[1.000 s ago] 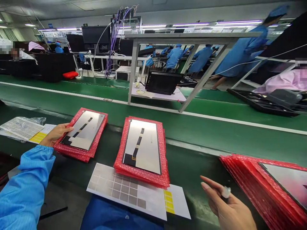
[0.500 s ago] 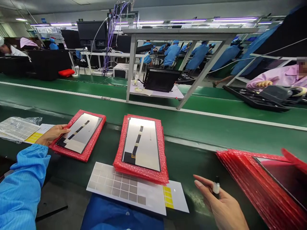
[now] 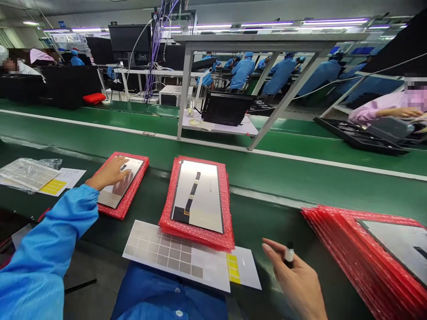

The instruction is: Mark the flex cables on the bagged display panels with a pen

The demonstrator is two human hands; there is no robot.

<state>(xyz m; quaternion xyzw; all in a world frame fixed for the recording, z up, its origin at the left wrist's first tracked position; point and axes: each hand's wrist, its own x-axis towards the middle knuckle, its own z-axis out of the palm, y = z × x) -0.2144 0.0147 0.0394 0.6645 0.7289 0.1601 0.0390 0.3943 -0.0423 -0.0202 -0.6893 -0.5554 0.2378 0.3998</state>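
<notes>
My left hand (image 3: 110, 172) lies over an LCD panel (image 3: 113, 200) on red bubble wrap at the left, its fingers outstretched and hiding part of the panel. A second silver-backed LCD panel (image 3: 208, 195), with a dark flex cable (image 3: 192, 192), rests on a red bubble-wrap stack (image 3: 196, 238) before me. At the lower right, my right hand (image 3: 295, 278) is closed around a black-and-white pen-like thing (image 3: 289, 256); most of its length is hidden. Right of that hand, another LCD panel (image 3: 400, 242) tops a pile of red bubble-wrap bags (image 3: 333, 242).
A sheet of grey square stickers (image 3: 163, 251) and a yellow-label sheet (image 3: 234, 268) lie partly under the middle stack. More label sheets (image 3: 28, 174) lie far left. Beyond the green belt (image 3: 140, 144) stands a metal frame (image 3: 267, 39); a person's pink sleeve (image 3: 370, 111) is at right.
My left hand has shifted from the left panel's near-left edge onto its surface. The red flap on the right pile has dropped out of sight, exposing more of that panel.
</notes>
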